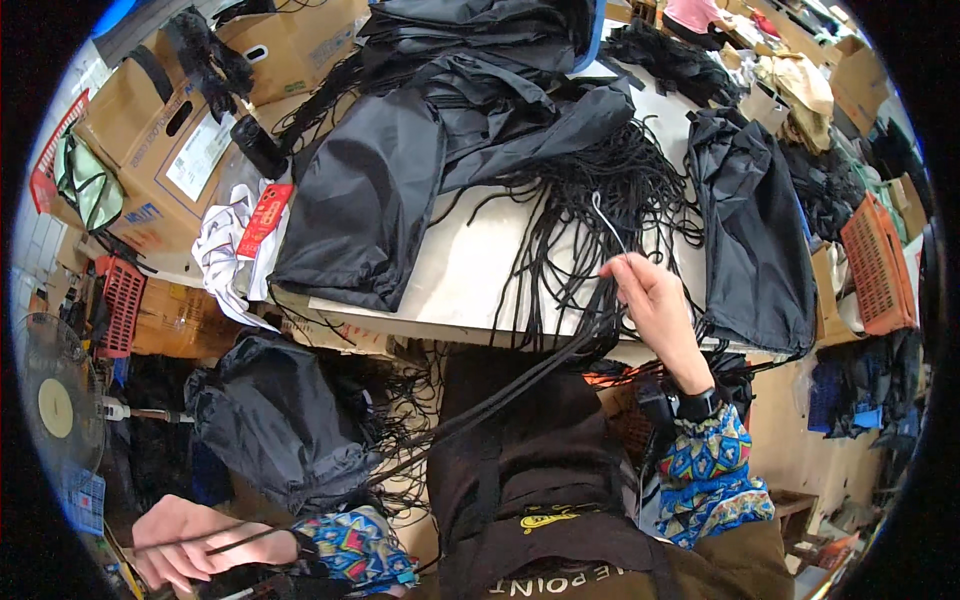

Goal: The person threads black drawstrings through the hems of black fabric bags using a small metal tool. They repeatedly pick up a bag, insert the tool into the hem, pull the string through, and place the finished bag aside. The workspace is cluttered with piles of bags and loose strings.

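Observation:
My right hand [652, 308] is raised over the table's front edge, its fingers pinching a thin pale wire tool with a looped end [598, 203]. Behind that loop spreads a tangle of black cords [610, 180] that hangs over the edge. Low at the left, my left hand [195, 545] is closed around a black cord. Long black cords [500, 392] stretch on a slant from near my right hand down toward the left one. A black fabric bag [285, 420] with loose cords lies below the table on my left.
Black drawstring bags [365, 195] are heaped on the white table [475, 265], and another [752, 235] hangs over its right side. A white cloth with a red phone-like item [266, 222] lies at left. Cardboard boxes [150, 150], a fan [60, 400] and red crates [880, 265] stand around.

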Available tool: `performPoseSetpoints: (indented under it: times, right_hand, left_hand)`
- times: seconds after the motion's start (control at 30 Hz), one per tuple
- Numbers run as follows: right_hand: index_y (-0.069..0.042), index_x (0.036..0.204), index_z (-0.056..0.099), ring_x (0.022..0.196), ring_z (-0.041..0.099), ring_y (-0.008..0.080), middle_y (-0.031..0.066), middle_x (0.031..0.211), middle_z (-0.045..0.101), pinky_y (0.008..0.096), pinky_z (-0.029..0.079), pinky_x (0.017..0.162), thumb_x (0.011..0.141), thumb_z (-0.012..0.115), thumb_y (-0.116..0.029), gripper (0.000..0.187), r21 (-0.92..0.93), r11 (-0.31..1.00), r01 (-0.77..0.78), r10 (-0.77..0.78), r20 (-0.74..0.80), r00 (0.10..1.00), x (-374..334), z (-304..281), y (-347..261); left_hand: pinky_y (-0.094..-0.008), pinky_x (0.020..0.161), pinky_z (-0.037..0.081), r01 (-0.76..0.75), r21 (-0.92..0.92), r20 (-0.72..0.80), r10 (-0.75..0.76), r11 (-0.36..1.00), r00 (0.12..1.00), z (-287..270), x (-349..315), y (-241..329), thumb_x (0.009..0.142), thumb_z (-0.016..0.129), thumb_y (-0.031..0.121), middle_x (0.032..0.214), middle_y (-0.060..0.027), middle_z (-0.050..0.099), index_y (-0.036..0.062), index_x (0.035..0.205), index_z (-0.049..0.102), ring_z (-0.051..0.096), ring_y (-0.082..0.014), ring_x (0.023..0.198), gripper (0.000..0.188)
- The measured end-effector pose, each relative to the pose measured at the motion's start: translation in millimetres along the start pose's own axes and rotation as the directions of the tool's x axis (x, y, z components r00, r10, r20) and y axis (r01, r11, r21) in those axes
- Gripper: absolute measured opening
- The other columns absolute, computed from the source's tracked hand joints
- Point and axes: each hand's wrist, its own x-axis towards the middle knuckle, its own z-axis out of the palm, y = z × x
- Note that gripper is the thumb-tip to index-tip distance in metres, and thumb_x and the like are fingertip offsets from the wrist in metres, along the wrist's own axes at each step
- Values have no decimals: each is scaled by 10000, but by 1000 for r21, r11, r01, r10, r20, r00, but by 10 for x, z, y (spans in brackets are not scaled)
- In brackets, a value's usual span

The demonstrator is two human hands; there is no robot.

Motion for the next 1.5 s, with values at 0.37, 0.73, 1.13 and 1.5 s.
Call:
performPoseSetpoints:
  times: [0.37,0.73,1.13,1.5]
  right_hand:
    - [2,1102,603,604,582,118,84,787,605,255,478,586,965,493,-184,256,471,832,-292,-112,659,744,-513,419,-968]
    - [-18,966,666,753,607,200,107,811,622,286,469,696,939,530,-157,196,179,982,-54,-136,884,446,-752,-309,-184]
    - [-50,1146,636,886,611,141,131,1323,449,258,512,757,946,514,-112,242,385,921,-54,-234,660,714,-848,51,-5]
    - [-5,1007,640,593,540,82,58,909,596,225,451,543,974,491,-209,255,398,842,-364,-132,806,577,-976,130,-275]
  left_hand:
    - [-364,1008,382,801,279,-840,-269,529,470,-363,-733,-1553,947,508,198,1252,-177,533,-36,1013,635,509,-239,1151,274]
    - [-274,672,515,443,147,-953,7,885,302,-1113,-673,-620,939,553,219,807,6,642,55,1042,616,599,-114,719,203]
    - [-333,820,512,827,-71,-848,-470,558,244,-629,-1069,-1681,972,481,168,1158,-84,600,8,1218,543,587,-143,979,300]
    - [-282,754,499,803,-208,-842,-521,559,144,-570,-1057,-1716,952,534,188,865,-44,629,-18,1156,569,605,-133,793,292]
